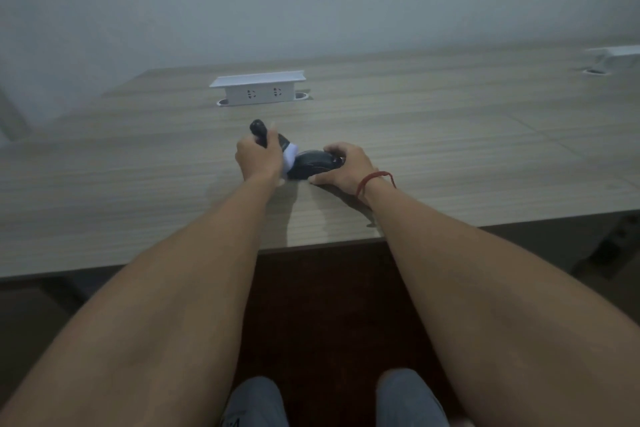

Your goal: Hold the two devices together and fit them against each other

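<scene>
Near the middle of the tabletop (450, 121), a bit back from its front edge, the left hand (258, 158) has its fingers curled round a dark handle (259, 132) that sticks up out of the fist and leans a little toward the back. Can't make out what the thing really is, it's pretty blurry. A white bit (290, 153) shows just right of that hand, squeezed between it and a black mouse (313, 164). The mouse sits flat on the tabletop, and the right hand (346, 166) holds it from the right side, fingers curled over the top and thumb down along the near edge. That wrist has a red string (372, 180) tied on it. Further back toward the rear edge sits a white socket box (259, 88), well apart from both hands.
</scene>
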The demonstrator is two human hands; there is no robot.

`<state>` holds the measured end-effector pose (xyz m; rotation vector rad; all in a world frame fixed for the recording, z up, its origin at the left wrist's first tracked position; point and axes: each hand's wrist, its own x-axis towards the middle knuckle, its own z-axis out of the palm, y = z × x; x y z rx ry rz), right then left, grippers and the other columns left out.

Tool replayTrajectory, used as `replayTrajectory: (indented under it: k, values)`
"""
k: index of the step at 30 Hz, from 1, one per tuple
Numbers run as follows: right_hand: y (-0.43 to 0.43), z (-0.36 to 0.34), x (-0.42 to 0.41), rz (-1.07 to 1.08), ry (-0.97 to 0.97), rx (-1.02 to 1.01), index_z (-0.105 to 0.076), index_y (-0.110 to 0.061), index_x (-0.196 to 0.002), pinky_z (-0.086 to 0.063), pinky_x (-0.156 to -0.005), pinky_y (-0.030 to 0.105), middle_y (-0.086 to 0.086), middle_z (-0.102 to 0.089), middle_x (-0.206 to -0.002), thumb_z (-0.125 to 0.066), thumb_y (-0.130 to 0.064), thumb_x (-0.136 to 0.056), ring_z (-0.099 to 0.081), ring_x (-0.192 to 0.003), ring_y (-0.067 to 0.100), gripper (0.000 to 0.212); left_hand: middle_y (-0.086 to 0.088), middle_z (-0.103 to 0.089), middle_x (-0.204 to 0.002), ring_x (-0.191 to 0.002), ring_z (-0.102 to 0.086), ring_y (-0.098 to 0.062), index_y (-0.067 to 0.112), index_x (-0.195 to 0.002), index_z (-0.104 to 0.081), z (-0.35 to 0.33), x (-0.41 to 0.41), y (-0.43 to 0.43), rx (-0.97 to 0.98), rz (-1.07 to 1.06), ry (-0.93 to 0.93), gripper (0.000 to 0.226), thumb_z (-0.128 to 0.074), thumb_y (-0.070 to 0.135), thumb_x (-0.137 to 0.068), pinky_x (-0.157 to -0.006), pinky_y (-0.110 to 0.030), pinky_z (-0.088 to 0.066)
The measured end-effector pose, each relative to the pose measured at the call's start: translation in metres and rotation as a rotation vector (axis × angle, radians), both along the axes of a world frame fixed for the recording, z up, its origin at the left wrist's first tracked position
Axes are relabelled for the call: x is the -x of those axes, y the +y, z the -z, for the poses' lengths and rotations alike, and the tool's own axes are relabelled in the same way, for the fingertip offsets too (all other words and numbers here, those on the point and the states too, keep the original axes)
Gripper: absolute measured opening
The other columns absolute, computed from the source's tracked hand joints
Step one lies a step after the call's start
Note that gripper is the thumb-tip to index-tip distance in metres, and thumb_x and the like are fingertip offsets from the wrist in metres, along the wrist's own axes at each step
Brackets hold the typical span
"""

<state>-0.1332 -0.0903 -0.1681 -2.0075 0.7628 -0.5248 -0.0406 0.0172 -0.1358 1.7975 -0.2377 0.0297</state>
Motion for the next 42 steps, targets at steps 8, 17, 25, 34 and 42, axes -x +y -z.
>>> replayTrajectory:
  k: [8, 17, 25, 34, 42]
  values:
    - [0.006, -0.017, 0.001, 0.026, 0.069, -0.060, -0.057, -0.026, -0.125, -0.045, -0.105, 0.044, 0.007, -0.049, -0.132, -0.077, -0.054, -0.056, -0.049, -0.122, 0.029, 0.077, -0.019, -0.071, -0.112, -0.104, -0.067, -0.032, -0.002, -0.104, -0.071, 0.001, -0.003, 0.006, -0.130, 0.002, -0.034, 0.042, -0.066, 0.037, -0.088, -0.087, -0.033, -0.050]
    - [0.028, -0.012, 0.003, 0.270, 0.025, 0.099, -0.055, -0.022, -0.122, -0.038, -0.105, 0.042, 0.003, -0.062, -0.125, -0.064, -0.072, -0.068, -0.052, -0.121, 0.027, 0.074, -0.014, -0.074, -0.100, -0.094, -0.068, -0.026, 0.000, -0.096, -0.073, -0.006, 0.000, 0.007, 0.038, -0.032, -0.084, 0.040, -0.065, 0.038, -0.088, -0.076, -0.024, -0.046]
    - [0.027, -0.013, 0.000, 0.216, 0.005, 0.153, -0.056, -0.019, -0.128, -0.035, -0.110, 0.039, 0.005, -0.064, -0.128, -0.050, -0.051, -0.092, -0.056, -0.121, 0.027, 0.049, -0.013, -0.073, -0.105, -0.096, -0.069, -0.027, 0.002, -0.100, -0.074, 0.007, -0.011, 0.013, -0.154, -0.043, -0.100, 0.038, -0.075, 0.035, -0.082, -0.078, -0.028, -0.050]
    - [0.031, -0.008, -0.009, 0.279, 0.067, 0.238, -0.053, -0.019, -0.134, -0.035, -0.106, 0.042, 0.014, -0.053, -0.134, -0.039, -0.045, -0.096, -0.045, -0.127, 0.031, 0.048, -0.015, -0.074, -0.099, -0.092, -0.070, -0.029, 0.001, -0.095, -0.074, 0.007, 0.003, 0.006, -0.153, -0.034, -0.131, 0.036, -0.071, 0.035, -0.085, -0.071, -0.027, -0.046]
    - [0.033, -0.008, -0.011, 0.233, 0.165, 0.341, -0.053, -0.014, -0.125, -0.035, -0.102, 0.042, 0.013, -0.057, -0.129, -0.033, -0.049, -0.097, -0.048, -0.123, 0.031, 0.049, -0.011, -0.074, -0.093, -0.086, -0.068, -0.024, 0.001, -0.090, -0.073, 0.006, 0.001, 0.009, -0.214, -0.034, -0.224, 0.037, -0.071, 0.037, -0.084, -0.078, -0.031, -0.052]
